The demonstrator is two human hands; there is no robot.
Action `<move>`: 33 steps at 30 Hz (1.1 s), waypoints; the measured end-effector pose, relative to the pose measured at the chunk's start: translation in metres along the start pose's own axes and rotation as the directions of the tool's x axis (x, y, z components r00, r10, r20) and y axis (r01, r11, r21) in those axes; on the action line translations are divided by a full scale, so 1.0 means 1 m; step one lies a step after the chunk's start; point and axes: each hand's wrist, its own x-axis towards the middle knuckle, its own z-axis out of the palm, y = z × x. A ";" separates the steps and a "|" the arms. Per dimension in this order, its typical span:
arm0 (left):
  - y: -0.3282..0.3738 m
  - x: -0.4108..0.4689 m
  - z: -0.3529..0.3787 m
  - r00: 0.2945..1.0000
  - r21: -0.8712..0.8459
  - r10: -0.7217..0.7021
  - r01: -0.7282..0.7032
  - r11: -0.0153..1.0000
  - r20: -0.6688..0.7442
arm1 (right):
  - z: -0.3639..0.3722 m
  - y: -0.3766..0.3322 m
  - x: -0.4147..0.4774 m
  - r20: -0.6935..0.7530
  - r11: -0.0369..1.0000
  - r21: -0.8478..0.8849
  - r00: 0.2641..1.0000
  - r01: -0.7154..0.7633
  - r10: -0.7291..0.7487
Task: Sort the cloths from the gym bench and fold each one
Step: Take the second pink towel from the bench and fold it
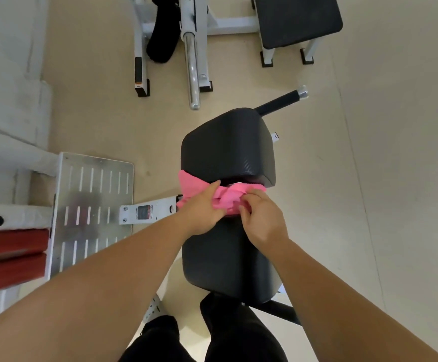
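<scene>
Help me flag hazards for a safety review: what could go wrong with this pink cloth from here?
The pink cloth lies bunched over the gap between the bench pads; it might snag or slip in. Its left end reaches the pads' left edge and could slide off toward the floor.
</scene>
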 end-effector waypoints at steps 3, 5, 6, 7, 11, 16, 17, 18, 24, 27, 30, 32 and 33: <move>0.004 -0.012 -0.003 0.999 -0.192 0.040 -0.046 0.980 -0.034 | -0.015 -0.015 -0.008 -0.116 0.991 0.032 0.985 0.130 -0.125; 0.009 -0.027 -0.010 0.993 -0.256 0.081 -0.099 0.962 -0.082 | -0.025 -0.029 -0.015 -0.185 0.975 0.089 0.965 0.203 -0.185; 0.012 -0.036 -0.015 0.987 -0.264 0.100 -0.129 0.956 -0.124 | -0.031 -0.036 -0.018 -0.204 0.968 0.121 0.960 0.218 -0.191; 0.013 -0.046 -0.021 0.977 -0.273 0.120 -0.166 0.947 -0.177 | -0.036 -0.043 -0.021 -0.219 0.963 0.155 0.958 0.220 -0.184; 0.015 -0.092 -0.050 0.927 -0.319 0.123 -0.243 0.916 -0.355 | -0.061 -0.076 -0.038 -0.226 0.921 0.327 0.964 0.210 -0.139; 0.006 -0.159 -0.092 0.841 -0.463 -0.004 -0.294 0.836 -0.542 | -0.075 -0.131 -0.054 -0.167 0.837 0.465 0.957 0.288 -0.237; 0.002 -0.174 -0.102 0.808 -0.499 -0.046 -0.316 0.807 -0.587 | -0.074 -0.144 -0.055 -0.134 0.839 0.455 0.954 0.300 -0.269; -0.003 -0.189 -0.112 0.773 -0.517 -0.081 -0.340 0.785 -0.630 | -0.073 -0.157 -0.055 -0.098 0.844 0.427 0.944 0.326 -0.315; -0.066 -0.285 -0.154 0.666 -0.510 -0.162 -0.368 0.777 -0.728 | -0.057 -0.251 -0.076 0.009 0.771 0.474 0.873 0.426 -0.488; -0.112 -0.328 -0.162 0.667 -0.512 -0.169 -0.359 0.780 -0.726 | -0.040 -0.305 -0.098 -0.004 0.683 0.581 0.841 0.443 -0.541; -0.166 -0.364 -0.163 0.709 -0.501 -0.162 -0.299 0.812 -0.686 | -0.013 -0.361 -0.125 0.002 0.601 0.686 0.825 0.410 -0.565; -0.206 -0.385 -0.162 0.738 -0.501 -0.179 -0.240 0.832 -0.651 | 0.007 -0.394 -0.141 -0.044 0.586 0.685 0.828 0.432 -0.560; -0.226 -0.396 -0.161 0.750 -0.502 -0.192 -0.210 0.839 -0.634 | 0.016 -0.409 -0.149 -0.070 0.572 0.685 0.823 0.451 -0.564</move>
